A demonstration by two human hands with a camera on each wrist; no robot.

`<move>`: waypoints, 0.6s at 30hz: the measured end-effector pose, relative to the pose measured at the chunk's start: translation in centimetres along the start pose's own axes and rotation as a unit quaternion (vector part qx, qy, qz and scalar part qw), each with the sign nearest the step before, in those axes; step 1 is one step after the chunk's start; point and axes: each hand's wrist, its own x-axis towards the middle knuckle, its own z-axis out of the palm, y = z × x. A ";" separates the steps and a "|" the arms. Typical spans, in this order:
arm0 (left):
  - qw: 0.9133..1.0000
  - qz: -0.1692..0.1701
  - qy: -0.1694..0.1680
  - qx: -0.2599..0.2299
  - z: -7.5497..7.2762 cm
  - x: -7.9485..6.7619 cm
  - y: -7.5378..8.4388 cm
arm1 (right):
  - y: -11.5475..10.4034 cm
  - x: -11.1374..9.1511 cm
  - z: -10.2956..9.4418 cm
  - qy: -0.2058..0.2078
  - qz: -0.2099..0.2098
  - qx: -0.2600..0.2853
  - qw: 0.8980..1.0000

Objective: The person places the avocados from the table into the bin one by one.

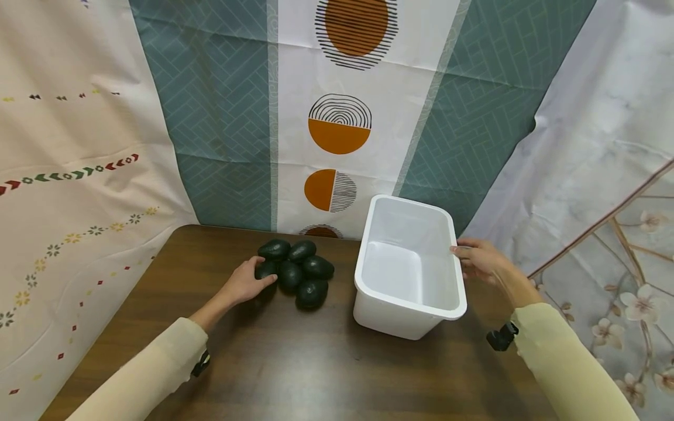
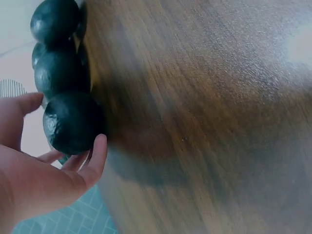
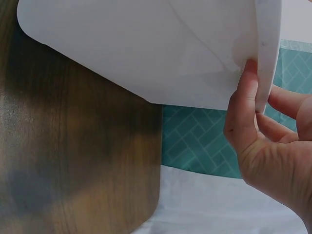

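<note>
Several dark green avocados (image 1: 302, 267) lie bunched together on the wooden table, left of the middle in the head view. At the left side of the bunch, my left hand (image 1: 246, 282) holds one avocado (image 2: 73, 124), with thumb and fingers around its sides. More avocados sit in line beyond it in the left wrist view. A white plastic bin (image 1: 360, 275) stands to the right of the bunch, and its inside shows no contents. My right hand (image 1: 480, 260) grips the bin's right rim, thumb on one side and fingers on the other.
The brown wooden table (image 1: 310, 374) runs back to a patterned curtain (image 1: 226, 117) just behind the avocados and bin. Pale cloths hang on the left (image 1: 79, 193) and right (image 1: 590, 193). Dark straps (image 1: 502, 337) sit at the wrists.
</note>
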 end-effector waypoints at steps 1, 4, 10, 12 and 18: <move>1.000 -0.003 0.001 -0.002 0.0 0.1 0.0 | 0.0 0.0 0.0 0.000 0.000 0.000 1.000; 1.000 -0.008 -0.006 0.004 -0.2 0.3 -0.1 | -0.1 0.0 -0.1 0.002 0.000 0.002 1.000; 0.999 -0.015 -0.042 0.024 -0.9 0.3 0.3 | -0.1 -0.1 -0.3 0.002 -0.005 0.010 1.000; 0.998 -0.020 -0.048 0.022 -1.0 0.2 0.4 | -0.1 -0.1 -0.2 -0.001 -0.006 0.011 1.000; 0.998 -0.020 -0.053 0.023 -0.8 0.0 0.4 | 0.1 -0.2 0.0 0.000 -0.005 0.012 1.000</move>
